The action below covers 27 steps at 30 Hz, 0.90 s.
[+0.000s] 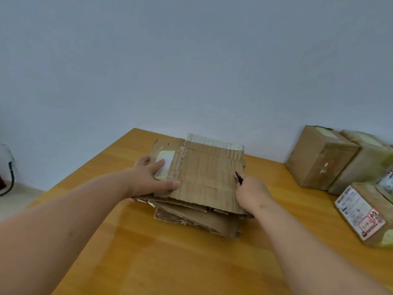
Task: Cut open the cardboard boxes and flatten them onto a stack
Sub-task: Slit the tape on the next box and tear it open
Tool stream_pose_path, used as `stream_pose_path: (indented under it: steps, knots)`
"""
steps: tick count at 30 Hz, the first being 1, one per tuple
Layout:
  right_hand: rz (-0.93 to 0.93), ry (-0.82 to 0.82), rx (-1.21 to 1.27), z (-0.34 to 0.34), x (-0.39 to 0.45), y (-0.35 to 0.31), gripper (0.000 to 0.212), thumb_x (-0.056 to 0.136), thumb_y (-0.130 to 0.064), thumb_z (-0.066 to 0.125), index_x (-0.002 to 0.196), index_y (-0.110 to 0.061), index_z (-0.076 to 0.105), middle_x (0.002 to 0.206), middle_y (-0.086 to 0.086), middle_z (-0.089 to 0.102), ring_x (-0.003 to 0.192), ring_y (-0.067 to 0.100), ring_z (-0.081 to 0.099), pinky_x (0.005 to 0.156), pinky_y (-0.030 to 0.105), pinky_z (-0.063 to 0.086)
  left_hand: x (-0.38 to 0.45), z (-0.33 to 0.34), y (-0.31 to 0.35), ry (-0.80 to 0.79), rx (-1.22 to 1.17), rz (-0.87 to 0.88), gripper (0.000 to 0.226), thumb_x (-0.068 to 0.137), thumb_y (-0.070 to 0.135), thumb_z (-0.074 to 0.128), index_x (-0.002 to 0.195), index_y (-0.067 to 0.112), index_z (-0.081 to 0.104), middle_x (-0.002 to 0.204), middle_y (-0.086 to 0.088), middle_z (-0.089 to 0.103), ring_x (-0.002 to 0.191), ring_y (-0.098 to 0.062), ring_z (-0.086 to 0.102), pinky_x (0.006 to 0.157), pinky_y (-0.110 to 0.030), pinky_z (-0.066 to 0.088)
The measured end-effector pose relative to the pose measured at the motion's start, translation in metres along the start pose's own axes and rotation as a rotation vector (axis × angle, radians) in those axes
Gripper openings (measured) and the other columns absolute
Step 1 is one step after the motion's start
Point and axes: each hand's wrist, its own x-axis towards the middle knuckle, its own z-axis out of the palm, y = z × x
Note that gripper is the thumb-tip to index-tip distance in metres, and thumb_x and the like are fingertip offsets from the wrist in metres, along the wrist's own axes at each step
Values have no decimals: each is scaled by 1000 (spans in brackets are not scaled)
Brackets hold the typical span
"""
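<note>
Stacking step here: left hand (152, 177) presses flat, fingers spread, on the creased brown flattened cardboard sheet (204, 175) topping the stack of flattened brown cardboard (197, 220) mid-table. Right hand (251, 192) grips a thin black cutter (238, 177) at its edge. Next, probably grab a sealed brown cardboard box (319, 158) on the right.

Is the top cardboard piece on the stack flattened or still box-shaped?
Flattened: the top cardboard piece lies flat on the stack, left hand resting on it.

Left grip (153, 177) flat, fingers spread; right grip (251, 191) curled.
</note>
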Motion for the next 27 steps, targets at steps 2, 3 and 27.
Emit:
stream_pose_path:
  steps: [2, 3, 27]
  knots:
    - [31, 40, 84, -2, -2, 6, 53, 100, -6, 36, 147, -30, 39, 117, 6, 61, 75, 19, 57, 46, 24, 37, -1, 5, 9, 22, 107, 0, 125, 46, 100, 39, 153, 46, 2, 159, 17, -16, 135, -32, 40, 79, -32, 57]
    - [34, 49, 119, -2, -4, 9, 50, 100, -8, 36, 146, -28, 42, 104, 3, 60, 71, 18, 57, 47, 25, 40, 0, 8, 12, 50, 179, -11, 124, 46, 101, 33, 153, 47, 0, 160, 15, -17, 134, -32, 42, 82, -35, 57]
    - [-219, -124, -383, 11, -16, 2, 66, 97, -14, 35, 155, -37, 12, 164, 7, 5, 150, 29, 11, 114, 46, 30, 1, 64, 62, 66, 609, 70, 85, 80, 84, 4, 151, 43, -17, 161, 4, -23, 149, -33, -15, 118, -61, -1]
